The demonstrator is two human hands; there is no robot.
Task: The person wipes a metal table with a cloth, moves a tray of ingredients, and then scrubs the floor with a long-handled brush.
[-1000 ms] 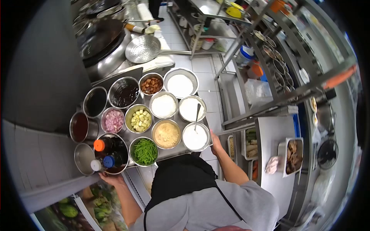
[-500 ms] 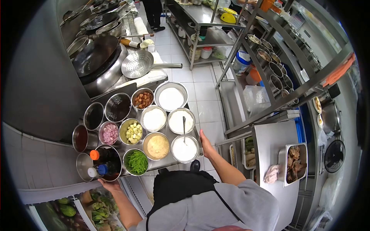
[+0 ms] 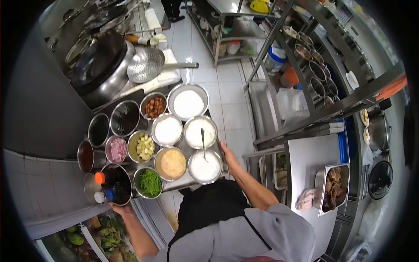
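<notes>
A steel tray or cart top (image 3: pixel 186 180) full of round metal containers lies in front of me. My left hand (image 3: pixel 121 208) holds its near left edge, beside a container of bottles with orange (image 3: pixel 100 177), blue (image 3: pixel 109 194) and white caps; some fingers are hidden underneath. My right hand (image 3: pixel 229 160) is closed along the right edge, fingertips partly hidden. The containers hold white powder (image 3: pixel 188 104), tan powder (image 3: pixel 173 164), sliced green vegetable (image 3: pixel 150 183), pale yellow cubes (image 3: pixel 145 146), chopped pink onion (image 3: pixel 117 149), brown pieces (image 3: pixel 155 107) and dark liquids. A spoon (image 3: pixel 203 139) stands in one white-filled container.
A wok (image 3: pixel 98 61) and a perforated strainer (image 3: pixel 146 65) sit on the stove beyond. At right, a steel rack (image 3: pixel 279 126) holds several pots, and a pan of cooked meat (image 3: pixel 334 187) rests on a counter. A person's legs (image 3: pixel 171 8) show far up the tiled aisle.
The view has shifted, with the tray and stove now slightly further left and up in it. My apron is closer to the tray's near edge, and my shoe has dropped out of sight. Both hands keep their hold.
</notes>
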